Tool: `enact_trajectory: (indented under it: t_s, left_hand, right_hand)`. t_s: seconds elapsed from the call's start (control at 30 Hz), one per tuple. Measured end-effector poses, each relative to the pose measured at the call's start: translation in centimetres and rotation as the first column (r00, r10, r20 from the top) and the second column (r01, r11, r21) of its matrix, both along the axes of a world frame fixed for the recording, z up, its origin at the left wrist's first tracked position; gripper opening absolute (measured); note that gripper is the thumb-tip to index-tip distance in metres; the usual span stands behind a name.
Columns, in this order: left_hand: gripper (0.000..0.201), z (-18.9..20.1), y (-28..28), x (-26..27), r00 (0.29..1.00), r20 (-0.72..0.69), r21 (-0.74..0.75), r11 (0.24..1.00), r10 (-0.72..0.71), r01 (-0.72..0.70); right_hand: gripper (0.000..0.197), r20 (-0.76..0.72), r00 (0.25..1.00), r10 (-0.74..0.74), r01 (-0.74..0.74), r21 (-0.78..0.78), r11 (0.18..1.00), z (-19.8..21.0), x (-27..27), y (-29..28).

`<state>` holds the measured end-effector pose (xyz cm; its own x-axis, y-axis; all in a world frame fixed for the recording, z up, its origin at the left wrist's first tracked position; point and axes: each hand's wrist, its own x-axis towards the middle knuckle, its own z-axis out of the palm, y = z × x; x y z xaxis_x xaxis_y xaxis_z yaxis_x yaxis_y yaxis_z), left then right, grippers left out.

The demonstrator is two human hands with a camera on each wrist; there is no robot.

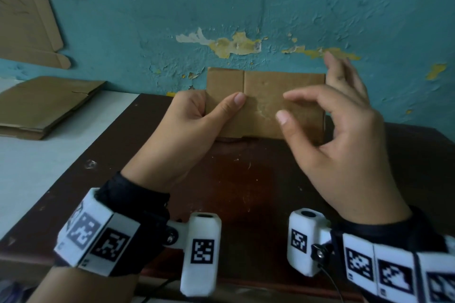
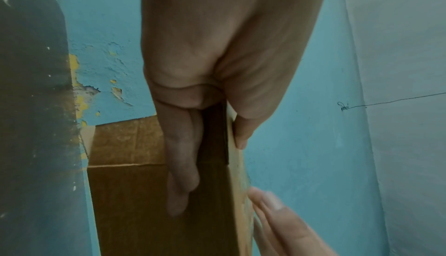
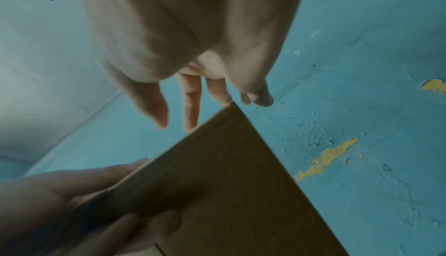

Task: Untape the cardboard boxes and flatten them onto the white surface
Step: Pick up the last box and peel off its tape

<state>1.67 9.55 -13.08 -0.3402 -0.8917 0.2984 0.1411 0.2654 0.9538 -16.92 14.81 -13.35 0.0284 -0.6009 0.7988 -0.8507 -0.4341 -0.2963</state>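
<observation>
I hold a small cardboard box (image 1: 266,103) upright near the far edge of the dark brown table (image 1: 234,192), close to the peeling teal wall (image 1: 246,7). My left hand (image 1: 189,130) grips the box at its left side: the thumb lies across the front face, next to a vertical seam, and from the left wrist view my other fingers (image 2: 181,164) run down inside the box while the thumb presses the outer panel. The box's bottom edge sits at or just above the table; I cannot tell whether it touches.

My right hand (image 1: 344,140) is at the box's right side with fingers spread and loosely bent, holding nothing. Its thumb and forefinger hover in front of the front face, and the remaining fingers reach past the upper right corner. In the right wrist view these fingertips (image 3: 190,111) are just beyond the box's top corner, blurred, and I cannot tell whether any of them touches the cardboard.

To the left of the table lies the white surface (image 1: 29,167), and on it, toward its far side, a stack of flattened boxes (image 1: 44,106). Another flat cardboard sheet (image 1: 27,12) leans against the wall above them, in the upper left.
</observation>
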Motion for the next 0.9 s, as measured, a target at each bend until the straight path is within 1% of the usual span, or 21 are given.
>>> enact_trajectory:
  t_s: [0.07, 0.1, 0.13, 0.23, 0.3, 0.37, 0.43, 0.57, 0.67, 0.77, 0.8, 0.83, 0.9]
  left_hand:
    - [0.041, 0.1, 0.2, -0.2, 1.0, 0.017, -0.029, 0.999, 0.019, -0.019]
    - [0.04, 0.1, 0.2, -0.3, 0.999, 0.028, -0.05, 0.998, 0.029, -0.027]
    - [0.039, 0.0, 0.0, -0.4, 0.998, 0.045, -0.071, 0.997, 0.038, -0.035]
    - [0.049, -0.3, 0.0, -0.4, 0.992, 0.105, -0.126, 0.991, 0.065, -0.051]
    - [0.043, -0.5, -0.1, -0.4, 0.992, 0.107, -0.133, 0.99, 0.07, -0.055]
    - [0.04, -0.4, 0.0, -0.5, 0.99, 0.114, -0.119, 0.991, 0.077, -0.064]
    - [0.04, -0.2, 0.0, -0.5, 0.992, 0.105, -0.103, 0.993, 0.064, -0.053]
    - [0.031, -0.4, -0.6, 0.1, 0.994, 0.101, -0.106, 0.994, 0.035, -0.025]
    - [0.03, -0.8, -1.2, 0.4, 0.994, 0.103, -0.104, 0.994, 0.039, -0.028]
    - [0.022, -0.9, -1.3, 0.5, 1.0, 0.019, -0.009, 1.0, 0.016, -0.016]
    - [0.02, -0.8, -1.2, 0.4, 1.0, 0.009, 0.01, 1.0, 0.008, -0.008]
    - [0.02, -0.9, -1.2, 0.4, 1.0, 0.004, 0.019, 1.0, 0.009, -0.009]
    - [0.025, -0.6, -1.0, 0.2, 1.0, 0.006, 0.01, 0.999, 0.031, -0.031]
  right_hand:
    - [0.037, -0.041, 0.999, 0.017, -0.015, 0.036, 0.999, 0.1, 0.3, 0.0]
    - [0.039, -0.058, 0.998, 0.024, -0.022, 0.035, 0.999, 0.1, 0.4, -0.1]
    - [0.036, -0.064, 0.998, 0.03, -0.029, 0.021, 0.999, 0.1, 0.4, -0.1]
    - [0.017, -0.082, 0.996, 0.036, -0.039, -0.038, 0.999, 0.0, 0.2, -0.3]
    - [0.009, -0.098, 0.995, 0.019, -0.023, -0.045, 0.999, -0.1, 0.1, -0.3]
    - [0.007, -0.094, 0.996, 0.007, -0.01, -0.034, 0.999, -0.1, 0.0, -0.4]
    - [0.007, -0.072, 0.997, 0.015, -0.017, -0.029, 0.999, -0.1, 0.1, -0.4]
    - [0.002, -0.018, 1.0, -0.002, 0.0, -0.082, 0.997, -0.2, 0.1, -0.5]
    - [0.004, 0.039, 0.999, -0.034, 0.038, -0.099, 0.994, -0.2, -0.2, -0.4]
    - [0.004, 0.135, 0.989, -0.055, 0.069, -0.105, 0.992, -0.2, -0.4, -0.3]
    - [0.007, 0.147, 0.987, -0.058, 0.074, -0.102, 0.992, -0.2, -0.5, -0.3]
    - [0.009, 0.157, 0.986, -0.062, 0.078, -0.097, 0.992, -0.3, -0.4, -0.4]
    - [0.005, 0.186, 0.98, -0.073, 0.092, -0.1, 0.991, -0.4, -0.4, -0.5]
